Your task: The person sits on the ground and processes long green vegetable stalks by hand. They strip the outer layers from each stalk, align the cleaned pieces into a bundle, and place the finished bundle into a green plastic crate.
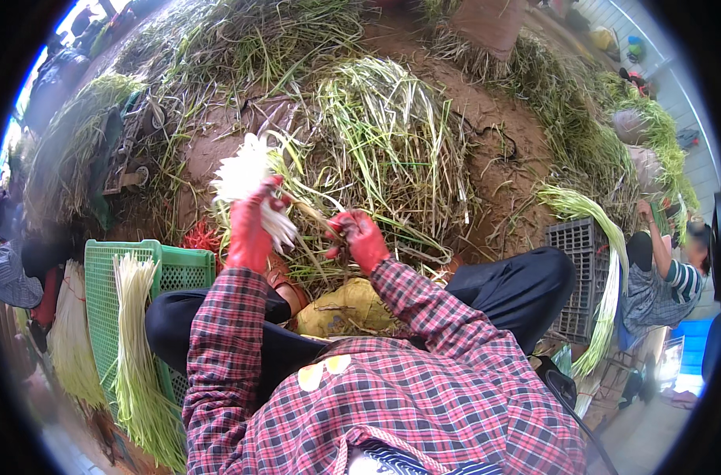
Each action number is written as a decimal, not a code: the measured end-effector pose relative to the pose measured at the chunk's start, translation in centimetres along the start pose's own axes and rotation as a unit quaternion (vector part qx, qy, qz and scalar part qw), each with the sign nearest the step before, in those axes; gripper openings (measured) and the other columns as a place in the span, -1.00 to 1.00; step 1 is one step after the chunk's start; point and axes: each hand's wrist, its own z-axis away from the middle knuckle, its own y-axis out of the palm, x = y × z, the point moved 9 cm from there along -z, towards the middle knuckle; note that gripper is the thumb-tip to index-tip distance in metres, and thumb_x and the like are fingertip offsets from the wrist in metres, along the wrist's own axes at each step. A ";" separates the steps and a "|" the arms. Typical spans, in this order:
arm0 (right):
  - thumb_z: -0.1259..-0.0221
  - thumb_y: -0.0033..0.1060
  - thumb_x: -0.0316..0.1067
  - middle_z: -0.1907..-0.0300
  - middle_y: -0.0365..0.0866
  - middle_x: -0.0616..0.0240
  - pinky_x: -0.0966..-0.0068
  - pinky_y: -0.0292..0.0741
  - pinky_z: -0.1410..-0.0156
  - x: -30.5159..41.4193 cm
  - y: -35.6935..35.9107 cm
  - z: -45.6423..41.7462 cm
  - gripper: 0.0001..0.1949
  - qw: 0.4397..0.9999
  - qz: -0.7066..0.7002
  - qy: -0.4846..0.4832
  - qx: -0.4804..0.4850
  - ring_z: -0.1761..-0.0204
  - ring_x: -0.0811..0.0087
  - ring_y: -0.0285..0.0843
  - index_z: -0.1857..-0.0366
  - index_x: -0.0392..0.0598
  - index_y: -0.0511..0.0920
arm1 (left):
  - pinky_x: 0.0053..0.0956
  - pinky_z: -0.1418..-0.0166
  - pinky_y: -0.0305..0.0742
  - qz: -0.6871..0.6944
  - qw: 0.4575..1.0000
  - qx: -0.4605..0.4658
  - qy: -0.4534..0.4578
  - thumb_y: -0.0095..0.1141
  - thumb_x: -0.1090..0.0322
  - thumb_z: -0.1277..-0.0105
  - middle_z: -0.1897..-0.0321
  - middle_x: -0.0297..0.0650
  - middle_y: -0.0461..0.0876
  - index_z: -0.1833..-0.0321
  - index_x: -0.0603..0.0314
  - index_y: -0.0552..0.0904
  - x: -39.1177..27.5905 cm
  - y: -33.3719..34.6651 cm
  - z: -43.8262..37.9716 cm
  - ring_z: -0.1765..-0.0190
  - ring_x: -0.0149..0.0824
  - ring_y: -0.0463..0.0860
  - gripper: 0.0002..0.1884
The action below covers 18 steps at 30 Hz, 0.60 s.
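Observation:
My left hand (250,228), in a red glove, grips a bunch of pale leafy-vegetable stalks (242,169). Their white ends fan out above the fist and are washed out by glare; more white ends poke out below it. A thin brownish stalk (307,208) runs from the bunch to my right hand (361,237), also red-gloved, whose fingertips pinch its end. Just beyond both hands lies a large heap of long green and dry stalks (390,136). Between my knees is a yellow sack (348,309) with plant scraps on it.
At my left stands a green plastic crate (185,258) with a bundle of trimmed stalks (132,332) leaning against it. Red ties (203,237) lie beside it. A black crate (571,291) and a draped bundle (616,261) stand right, near another person (663,285).

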 end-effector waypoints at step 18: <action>-0.47 -0.06 0.02 -0.29 0.44 0.13 0.40 0.40 -0.30 7.6 5.8 -2.3 -0.49 0.936 0.229 -0.198 0.178 -0.19 0.30 0.49 -0.38 0.00 0.32 | -0.30 0.04 0.69 0.136 0.983 0.118 -0.032 0.14 0.37 -0.33 0.11 -0.16 0.68 -0.27 0.28 0.44 -1.3 -0.9 -1.6 0.53 -0.51 0.45 -0.55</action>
